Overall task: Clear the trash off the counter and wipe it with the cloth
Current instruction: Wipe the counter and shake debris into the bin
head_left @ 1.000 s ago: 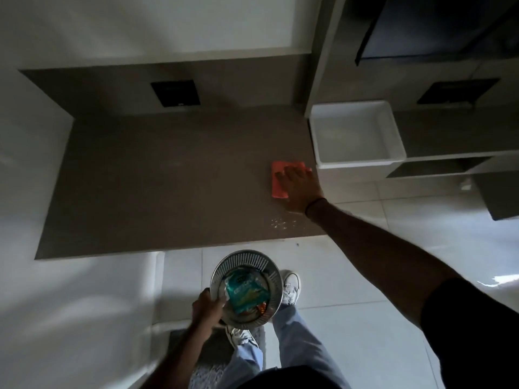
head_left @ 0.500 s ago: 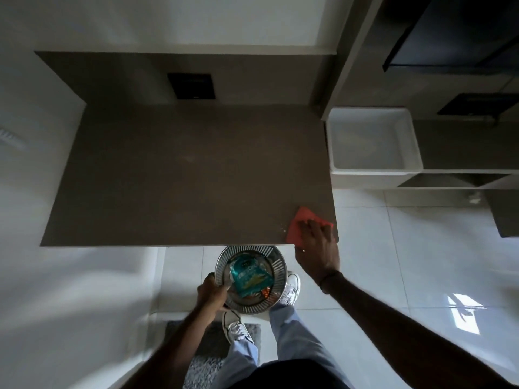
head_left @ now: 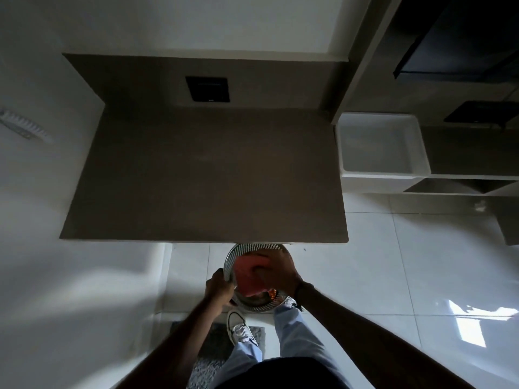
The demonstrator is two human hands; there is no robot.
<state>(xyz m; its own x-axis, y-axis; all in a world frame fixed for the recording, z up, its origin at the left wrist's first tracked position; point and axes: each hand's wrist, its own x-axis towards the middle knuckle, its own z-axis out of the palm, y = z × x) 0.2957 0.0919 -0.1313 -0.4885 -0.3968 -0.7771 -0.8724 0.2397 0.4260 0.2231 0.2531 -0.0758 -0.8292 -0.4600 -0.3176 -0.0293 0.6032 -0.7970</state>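
The left hand (head_left: 218,290) is clamped on the rim of a round metal wastebasket (head_left: 254,303), holding it just below the front edge of the brown surface (head_left: 202,175). The right hand (head_left: 276,272) is over the basket's mouth, fingers closed on the orange-red cloth (head_left: 247,276), which sits bunched inside the opening (some orange scraps show beneath it). A white tub (head_left: 380,147) stands just beside the surface's right end.
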